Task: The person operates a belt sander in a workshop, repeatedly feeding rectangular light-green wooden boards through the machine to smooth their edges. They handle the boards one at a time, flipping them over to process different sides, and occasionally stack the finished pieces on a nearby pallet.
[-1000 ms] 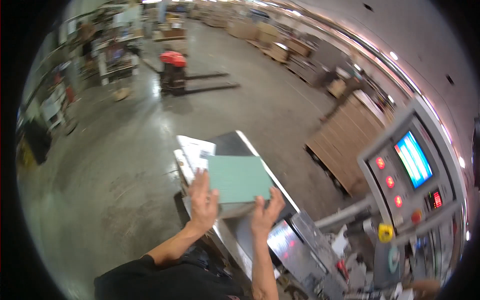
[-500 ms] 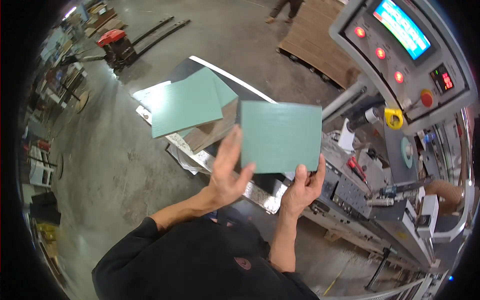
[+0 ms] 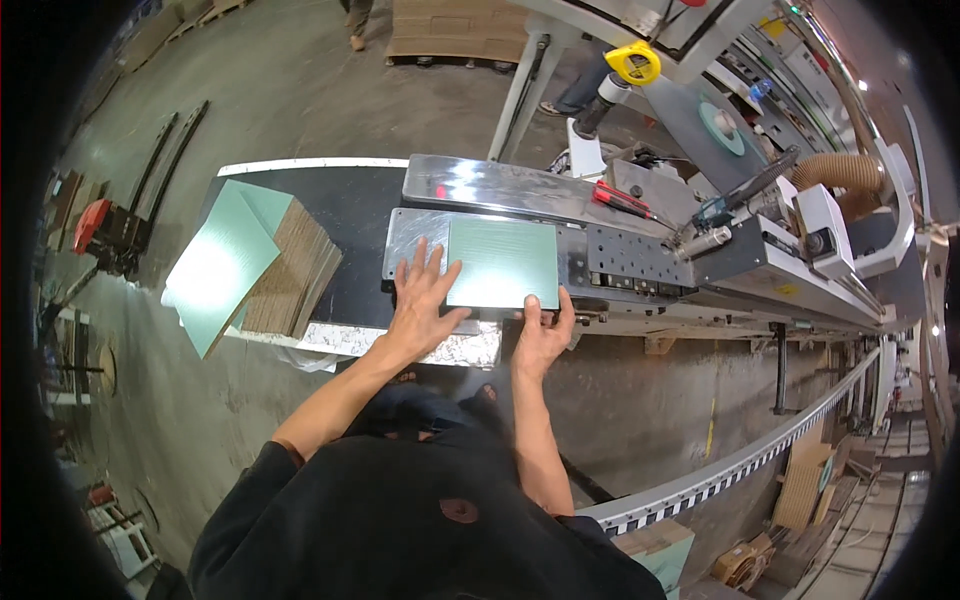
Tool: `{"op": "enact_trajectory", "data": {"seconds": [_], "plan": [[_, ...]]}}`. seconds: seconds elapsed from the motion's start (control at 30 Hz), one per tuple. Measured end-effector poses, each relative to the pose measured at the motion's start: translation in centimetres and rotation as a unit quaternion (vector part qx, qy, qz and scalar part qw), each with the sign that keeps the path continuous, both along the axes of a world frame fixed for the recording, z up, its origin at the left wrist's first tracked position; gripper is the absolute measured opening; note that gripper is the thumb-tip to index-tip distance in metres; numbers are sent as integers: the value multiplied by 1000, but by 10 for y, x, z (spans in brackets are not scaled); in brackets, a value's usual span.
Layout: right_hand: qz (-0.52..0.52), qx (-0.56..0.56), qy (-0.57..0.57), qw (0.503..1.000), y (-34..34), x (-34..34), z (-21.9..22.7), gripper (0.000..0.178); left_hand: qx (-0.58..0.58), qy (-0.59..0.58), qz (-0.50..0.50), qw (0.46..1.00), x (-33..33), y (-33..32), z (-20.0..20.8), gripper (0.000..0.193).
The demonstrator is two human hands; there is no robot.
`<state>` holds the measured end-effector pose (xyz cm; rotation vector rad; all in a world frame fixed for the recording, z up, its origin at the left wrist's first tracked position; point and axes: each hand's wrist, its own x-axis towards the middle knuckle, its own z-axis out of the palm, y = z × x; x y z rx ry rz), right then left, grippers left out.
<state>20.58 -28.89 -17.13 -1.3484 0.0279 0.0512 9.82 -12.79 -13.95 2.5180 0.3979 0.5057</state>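
Note:
A flat pale green panel (image 3: pixel 505 262) lies on, or just above, the metal infeed plate (image 3: pixel 408 235) of a machine. At its left edge is my left hand (image 3: pixel 422 305), fingers spread and the palm facing down, with its fingertips by the panel's side. My right hand (image 3: pixel 543 335) pinches the near right corner, the thumb on top and the other fingers partly hidden at the edge. To the left stands a stack of boards (image 3: pixel 295 265) with brown edges. Several green panels (image 3: pixel 222 255) lie askew on top of that stack.
Behind the plate runs a shiny metal guide (image 3: pixel 480 183). A red cutter knife (image 3: pixel 622 200) lies on the machine, near a yellow tape measure (image 3: pixel 634 63). A ribbed brown hose (image 3: pixel 838 172) curves at the right. A red pallet jack (image 3: pixel 108 235) stands on the floor at left.
The view has swung to the right. The green panel, held up before, is now down at the metal plate. My left hand has come to the panel's left edge with fingers spread.

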Motion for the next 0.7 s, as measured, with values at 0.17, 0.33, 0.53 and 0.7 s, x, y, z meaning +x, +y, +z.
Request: {"op": "enact_trajectory", "data": {"seconds": [0.17,0.33,0.53,0.7], "plan": [[-82,-134,-60,986,4,4,2,63,45,-39,12,998,14,13,-12,64],[-59,-372,-211,902,-18,-38,7,62,55,-80,13,995,24,9,-20,58],[-13,-377,-274,885,36,-63,-21,84,43,-85,-22,995,27,24,-28,59],[-27,-441,-255,860,46,-67,-25,88,34,-119,-92,988,28,35,-40,54]]}}
